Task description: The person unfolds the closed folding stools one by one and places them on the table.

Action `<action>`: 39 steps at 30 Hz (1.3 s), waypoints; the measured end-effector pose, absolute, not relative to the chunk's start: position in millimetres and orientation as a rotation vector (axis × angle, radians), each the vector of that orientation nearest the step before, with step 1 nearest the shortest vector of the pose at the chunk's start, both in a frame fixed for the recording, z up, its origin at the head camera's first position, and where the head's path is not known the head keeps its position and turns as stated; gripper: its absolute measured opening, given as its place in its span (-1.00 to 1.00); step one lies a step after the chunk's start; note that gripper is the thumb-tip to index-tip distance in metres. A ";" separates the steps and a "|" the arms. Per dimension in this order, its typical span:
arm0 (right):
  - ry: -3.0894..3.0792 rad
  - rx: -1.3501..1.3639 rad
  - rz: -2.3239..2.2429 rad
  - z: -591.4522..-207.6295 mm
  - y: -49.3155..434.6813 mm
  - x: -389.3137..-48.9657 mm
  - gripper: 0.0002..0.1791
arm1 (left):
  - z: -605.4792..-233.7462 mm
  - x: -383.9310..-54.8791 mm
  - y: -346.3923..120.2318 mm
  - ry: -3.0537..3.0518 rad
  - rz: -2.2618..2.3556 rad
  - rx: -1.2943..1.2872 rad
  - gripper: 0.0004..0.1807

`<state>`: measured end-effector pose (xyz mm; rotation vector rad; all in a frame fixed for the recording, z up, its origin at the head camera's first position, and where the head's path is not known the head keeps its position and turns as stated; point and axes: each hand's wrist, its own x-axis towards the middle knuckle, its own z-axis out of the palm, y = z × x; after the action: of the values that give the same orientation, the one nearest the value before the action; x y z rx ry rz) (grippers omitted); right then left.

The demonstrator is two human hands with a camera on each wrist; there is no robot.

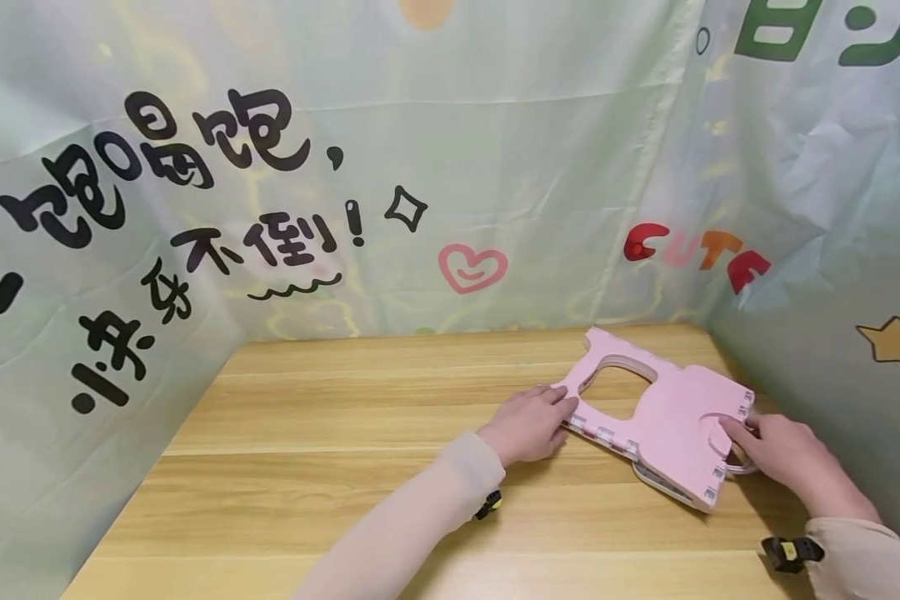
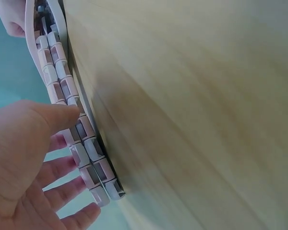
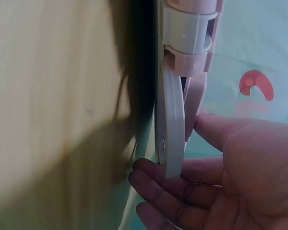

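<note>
A pink folding stool (image 1: 671, 408), folded flat with an oval gap between its legs, lies at the right of the table. My left hand (image 1: 528, 423) grips its left leg edge, fingers over the pink top. In the left wrist view the thumb presses against the row of pink and white hinges (image 2: 57, 67). At the other end my right hand (image 1: 783, 454) holds the stool by its handle side. The right wrist view shows the thumb on the pink panel and the fingers around the white handle (image 3: 174, 129).
Below the stool is a wood-grain table (image 1: 270, 467). Printed cloth (image 1: 555, 167) hangs behind and along both sides, close to my right arm. A black wrist device (image 1: 791, 554) sits at my right sleeve.
</note>
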<state>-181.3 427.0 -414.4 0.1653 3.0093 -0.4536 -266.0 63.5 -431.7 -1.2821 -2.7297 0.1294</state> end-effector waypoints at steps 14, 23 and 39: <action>3.121 0.011 -0.522 -419.8 380.1 -201.9 -0.40 | -429.2 -264.0 15.5 -2.723 0.068 -1.234 -0.41; 3.106 -0.042 -0.559 -416.9 337.7 -211.4 -0.41 | -434.2 -266.7 -25.0 -2.754 -0.007 -1.172 -0.42; 3.097 -0.109 -0.637 -417.8 266.3 -212.5 -0.46 | -432.4 -255.8 -89.1 -2.714 -0.134 -1.094 -0.70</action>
<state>-212.5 266.3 -417.8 -0.1094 3.0968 -0.6374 -255.8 -89.1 -432.4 -1.0940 -2.7135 -0.1337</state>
